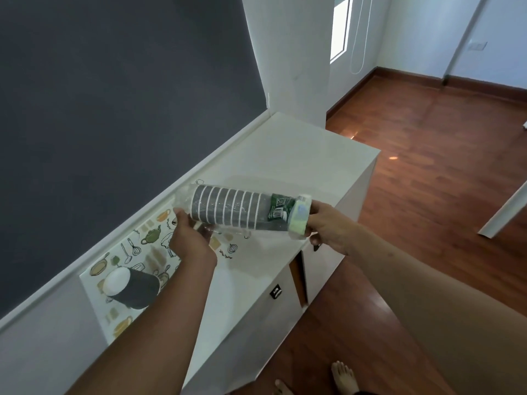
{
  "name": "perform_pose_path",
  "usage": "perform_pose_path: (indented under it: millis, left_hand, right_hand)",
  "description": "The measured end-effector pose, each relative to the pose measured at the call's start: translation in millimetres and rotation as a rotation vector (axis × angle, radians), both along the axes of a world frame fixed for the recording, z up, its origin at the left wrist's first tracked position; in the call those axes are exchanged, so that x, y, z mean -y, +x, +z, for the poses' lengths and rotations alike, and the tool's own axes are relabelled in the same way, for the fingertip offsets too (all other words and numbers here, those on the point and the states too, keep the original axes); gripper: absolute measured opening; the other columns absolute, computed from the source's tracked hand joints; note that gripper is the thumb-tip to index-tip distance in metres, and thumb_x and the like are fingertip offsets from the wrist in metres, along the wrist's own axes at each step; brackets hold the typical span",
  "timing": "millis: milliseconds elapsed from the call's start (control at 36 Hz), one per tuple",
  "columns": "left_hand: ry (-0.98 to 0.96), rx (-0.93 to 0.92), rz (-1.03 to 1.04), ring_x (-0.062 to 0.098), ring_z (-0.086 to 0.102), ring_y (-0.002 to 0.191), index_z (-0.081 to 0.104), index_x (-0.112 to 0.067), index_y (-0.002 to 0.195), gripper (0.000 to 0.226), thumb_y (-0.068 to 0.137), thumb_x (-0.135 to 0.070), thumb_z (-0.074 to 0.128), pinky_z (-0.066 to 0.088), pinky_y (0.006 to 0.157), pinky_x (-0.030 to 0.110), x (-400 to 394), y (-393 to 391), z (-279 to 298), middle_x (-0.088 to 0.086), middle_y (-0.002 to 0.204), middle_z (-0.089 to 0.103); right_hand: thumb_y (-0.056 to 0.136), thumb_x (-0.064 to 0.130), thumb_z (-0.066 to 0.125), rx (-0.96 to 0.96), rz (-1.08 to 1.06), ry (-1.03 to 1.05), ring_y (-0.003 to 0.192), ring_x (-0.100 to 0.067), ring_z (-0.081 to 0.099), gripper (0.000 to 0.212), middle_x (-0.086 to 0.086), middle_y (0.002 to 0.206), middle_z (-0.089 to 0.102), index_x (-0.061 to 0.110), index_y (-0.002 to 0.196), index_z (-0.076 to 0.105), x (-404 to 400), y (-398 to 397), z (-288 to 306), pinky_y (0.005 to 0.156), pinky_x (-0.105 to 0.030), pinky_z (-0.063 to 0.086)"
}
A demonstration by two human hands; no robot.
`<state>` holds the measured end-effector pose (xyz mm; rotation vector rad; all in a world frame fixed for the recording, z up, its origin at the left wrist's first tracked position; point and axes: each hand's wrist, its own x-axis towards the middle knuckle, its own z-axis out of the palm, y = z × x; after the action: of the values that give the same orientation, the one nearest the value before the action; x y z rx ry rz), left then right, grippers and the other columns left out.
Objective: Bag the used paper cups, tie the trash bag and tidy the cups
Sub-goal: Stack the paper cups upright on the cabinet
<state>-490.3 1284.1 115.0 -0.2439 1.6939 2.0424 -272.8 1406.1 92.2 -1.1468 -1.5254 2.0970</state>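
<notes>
The sleeve of cups [228,209], grey with white rims in clear plastic, green-labelled at one end, is being held sideways in mid-frame above the table [285,166]. The left grip [190,238] is clasping its left end, the right grip [328,226] its right end.

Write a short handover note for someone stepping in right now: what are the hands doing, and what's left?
Left hand grips the open wrap end of the cup stack.
Right hand grips its labelled end.
The stack is held sideways above the counter.
Done: one cup sits on the mat.
To do, probably: pull more cups out and set them down.
</notes>
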Motion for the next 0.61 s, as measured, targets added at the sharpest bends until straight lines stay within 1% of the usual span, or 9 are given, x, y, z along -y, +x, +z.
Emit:
perform_pose_path:
  millis: [111, 222, 250, 306, 361, 417, 472, 556, 611]
  left_hand:
    - [0.033, 0.049, -0.051, 0.021, 0.071, 0.091, 0.068, -0.011, 0.088, 0.035, 0.094, -0.045, 0.063, 0.06, 0.084, 0.039, 0.8, -0.2, 0.8, -0.001, 0.097, 0.073]
    - [-0.005, 0.066, -0.046, 0.021, 0.072, 0.078, 0.066, -0.01, 0.085, 0.041, 0.094, -0.05, 0.06, 0.062, 0.076, 0.038, -0.6, -3.4, -3.2, 0.0, 0.092, 0.074]
    - [-0.016, 0.071, -0.039, 0.02, 0.072, 0.074, 0.064, -0.011, 0.083, 0.042, 0.094, -0.051, 0.058, 0.062, 0.072, 0.036, -1.5, -4.0, -3.7, -0.001, 0.089, 0.075]
    - [-0.026, 0.093, -0.01, 0.017, 0.074, 0.07, 0.063, -0.011, 0.081, 0.045, 0.095, -0.053, 0.055, 0.061, 0.065, 0.034, -3.4, -7.5, -5.7, 0.001, 0.091, 0.076]
    - [-0.029, 0.115, 0.01, 0.016, 0.074, 0.069, 0.062, -0.011, 0.083, 0.045, 0.097, -0.053, 0.052, 0.06, 0.058, 0.031, -4.8, -14.2, -7.7, 0.003, 0.098, 0.075]
    - [-0.039, 0.141, -0.008, 0.017, 0.073, 0.071, 0.062, -0.011, 0.088, 0.044, 0.098, -0.051, 0.05, 0.058, 0.055, 0.031, -6.7, -19.2, -7.8, 0.003, 0.106, 0.073]
    - [-0.027, 0.187, -0.033, 0.017, 0.072, 0.074, 0.061, -0.008, 0.096, 0.045, 0.1, -0.051, 0.046, 0.055, 0.055, 0.032, -9.0, -18.7, -2.3, 0.003, 0.106, 0.07]
    - [-0.003, 0.272, -0.038, 0.017, 0.068, 0.071, 0.057, -0.008, 0.113, 0.044, 0.105, -0.047, 0.037, 0.048, 0.055, 0.032, -13.1, -20.5, 1.5, 0.002, 0.096, 0.063]
    - [0.013, 0.286, -0.004, 0.016, 0.07, 0.078, 0.057, -0.008, 0.119, 0.043, 0.106, -0.043, 0.036, 0.054, 0.061, 0.032, -12.1, -25.8, -2.3, 0.001, 0.104, 0.066]
  right_hand:
    - [0.076, 0.014, 0.057, 0.123, -0.072, 0.047, 0.051, -0.016, 0.038, 0.02, -0.012, 0.071, 0.054, 0.019, 0.086, 0.073, 1.7, -1.1, -15.4, 0.048, -0.028, 0.027]
    - [0.085, 0.013, 0.067, 0.052, -0.154, 0.035, 0.054, -0.012, 0.033, 0.008, 0.001, 0.058, 0.046, 0.013, 0.087, 0.075, -3.1, 8.9, -19.4, 0.046, -0.026, 0.029]
    - [0.081, 0.022, 0.074, 0.035, -0.175, 0.021, 0.056, -0.012, 0.034, 0.011, 0.0, 0.061, 0.048, 0.013, 0.087, 0.076, -4.5, 13.5, -19.0, 0.048, -0.027, 0.03]
    - [0.067, 0.041, 0.085, 0.001, -0.22, 0.001, 0.064, -0.014, 0.045, 0.04, -0.003, 0.074, 0.059, 0.012, 0.092, 0.077, -10.5, 25.2, -19.2, 0.054, -0.028, 0.038]
    - [0.063, 0.046, 0.085, -0.021, -0.252, -0.009, 0.081, -0.016, 0.059, 0.053, -0.003, 0.093, 0.07, 0.012, 0.103, 0.075, -15.9, 37.7, -18.5, 0.069, -0.031, 0.049]
    - [0.068, 0.042, 0.081, -0.063, -0.282, -0.046, 0.099, -0.019, 0.064, 0.05, -0.001, 0.104, 0.072, 0.015, 0.109, 0.072, -20.7, 51.2, -21.4, 0.086, -0.035, 0.052]
    - [0.073, 0.039, 0.079, -0.125, -0.33, -0.106, 0.107, -0.022, 0.065, 0.048, -0.002, 0.11, 0.071, 0.016, 0.114, 0.07, -23.7, 63.1, -25.7, 0.086, -0.039, 0.055]
    - [0.083, 0.03, 0.07, -0.244, -0.439, -0.195, 0.099, -0.02, 0.069, 0.036, -0.004, 0.111, 0.07, 0.016, 0.115, 0.068, -27.8, 78.8, -28.7, 0.077, -0.039, 0.058]
    - [0.088, 0.026, 0.064, -0.296, -0.525, -0.231, 0.092, -0.019, 0.069, 0.021, -0.004, 0.107, 0.068, 0.018, 0.107, 0.068, -28.5, 88.2, -26.6, 0.077, -0.04, 0.059]
